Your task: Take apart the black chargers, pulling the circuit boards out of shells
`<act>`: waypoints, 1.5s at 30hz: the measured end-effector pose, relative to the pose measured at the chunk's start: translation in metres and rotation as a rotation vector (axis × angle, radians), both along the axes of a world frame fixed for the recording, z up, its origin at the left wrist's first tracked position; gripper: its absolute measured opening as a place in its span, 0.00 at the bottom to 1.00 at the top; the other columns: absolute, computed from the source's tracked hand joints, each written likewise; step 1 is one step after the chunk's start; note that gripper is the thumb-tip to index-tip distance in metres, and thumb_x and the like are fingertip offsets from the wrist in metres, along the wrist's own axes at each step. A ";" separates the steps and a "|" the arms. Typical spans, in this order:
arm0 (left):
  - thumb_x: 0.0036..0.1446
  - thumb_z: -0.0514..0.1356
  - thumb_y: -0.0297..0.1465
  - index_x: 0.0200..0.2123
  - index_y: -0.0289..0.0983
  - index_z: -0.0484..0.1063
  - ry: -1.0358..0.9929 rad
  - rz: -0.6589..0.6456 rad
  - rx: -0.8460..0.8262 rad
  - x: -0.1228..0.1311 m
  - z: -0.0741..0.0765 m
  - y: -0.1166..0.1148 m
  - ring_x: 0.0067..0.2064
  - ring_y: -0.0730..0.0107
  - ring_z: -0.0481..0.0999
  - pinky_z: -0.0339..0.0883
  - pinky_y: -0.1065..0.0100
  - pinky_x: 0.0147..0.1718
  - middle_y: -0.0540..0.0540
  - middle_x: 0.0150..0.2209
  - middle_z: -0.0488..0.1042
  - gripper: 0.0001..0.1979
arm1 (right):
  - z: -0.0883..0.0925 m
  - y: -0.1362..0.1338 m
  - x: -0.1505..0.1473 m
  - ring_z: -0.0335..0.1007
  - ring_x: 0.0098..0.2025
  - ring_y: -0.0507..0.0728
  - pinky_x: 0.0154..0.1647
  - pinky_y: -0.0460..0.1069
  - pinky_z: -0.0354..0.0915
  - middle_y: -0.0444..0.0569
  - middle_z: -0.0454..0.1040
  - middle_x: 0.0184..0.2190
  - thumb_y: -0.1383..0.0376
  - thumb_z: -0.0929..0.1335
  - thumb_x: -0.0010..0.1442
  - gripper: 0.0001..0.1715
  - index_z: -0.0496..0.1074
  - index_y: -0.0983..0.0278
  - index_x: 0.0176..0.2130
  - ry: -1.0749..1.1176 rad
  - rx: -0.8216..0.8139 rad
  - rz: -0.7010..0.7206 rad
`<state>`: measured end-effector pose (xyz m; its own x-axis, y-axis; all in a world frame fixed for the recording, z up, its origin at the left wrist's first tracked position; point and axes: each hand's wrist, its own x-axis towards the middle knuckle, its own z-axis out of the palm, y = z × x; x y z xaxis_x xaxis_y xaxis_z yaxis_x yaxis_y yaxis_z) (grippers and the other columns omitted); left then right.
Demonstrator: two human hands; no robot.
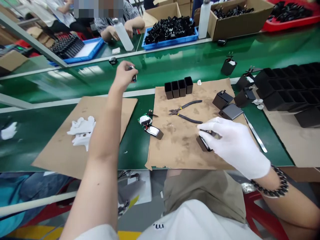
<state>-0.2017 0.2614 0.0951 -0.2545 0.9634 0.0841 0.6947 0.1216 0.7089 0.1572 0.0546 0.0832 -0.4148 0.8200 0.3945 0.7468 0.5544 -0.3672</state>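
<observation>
My bare left hand (pixel 124 75) is stretched out over the green conveyor belt (pixel 175 60), its fingers pinched on a small black charger part (pixel 134 77). My right hand (pixel 235 143), in a white glove, rests on the brown cardboard mat (pixel 182 146) and is closed on a flat black casing piece (pixel 205 143). Black pliers (pixel 186 112) lie on the mat just left of that hand. A green circuit board with a white part (pixel 145 120) and a silver-faced cover (pixel 153 130) lie at the mat's left edge.
Several open black housings (pixel 178 88) stand in a row at the mat's far edge. More black shells (pixel 226 105) and a tray of housings (pixel 290 88) lie to the right. A white glove (pixel 81 131) lies on the left cardboard. Another person's hands (pixel 120 30) work across the belt by blue bins (pixel 170 30).
</observation>
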 end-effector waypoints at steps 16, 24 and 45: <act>0.61 0.67 0.37 0.71 0.29 0.48 0.439 -0.500 0.090 0.205 -0.063 -0.275 0.75 0.32 0.49 0.51 0.34 0.69 0.24 0.71 0.57 0.44 | -0.070 -0.035 0.048 0.84 0.46 0.57 0.48 0.48 0.80 0.50 0.83 0.49 0.72 0.70 0.66 0.14 0.77 0.61 0.50 0.118 0.307 0.064; 0.63 0.64 0.39 0.72 0.29 0.48 0.287 -0.258 0.085 0.282 -0.083 -0.288 0.66 0.39 0.69 0.60 0.42 0.62 0.26 0.63 0.70 0.43 | -0.072 -0.038 0.051 0.85 0.41 0.60 0.45 0.51 0.83 0.47 0.85 0.43 0.70 0.74 0.63 0.14 0.82 0.60 0.48 0.376 0.280 -0.285; 0.49 0.66 0.22 0.55 0.40 0.65 -0.702 -0.543 -0.124 0.270 -0.089 -0.256 0.59 0.52 0.74 0.68 0.53 0.60 0.40 0.56 0.75 0.29 | -0.060 -0.074 0.082 0.77 0.58 0.66 0.48 0.54 0.82 0.53 0.82 0.52 0.72 0.76 0.57 0.26 0.76 0.59 0.54 0.233 0.123 0.106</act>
<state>0.0686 0.0050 0.0059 0.2853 0.9579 -0.0323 0.0904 0.0066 0.9959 0.2397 -0.0194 0.0234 -0.3821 0.7168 0.5832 0.5860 0.6759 -0.4469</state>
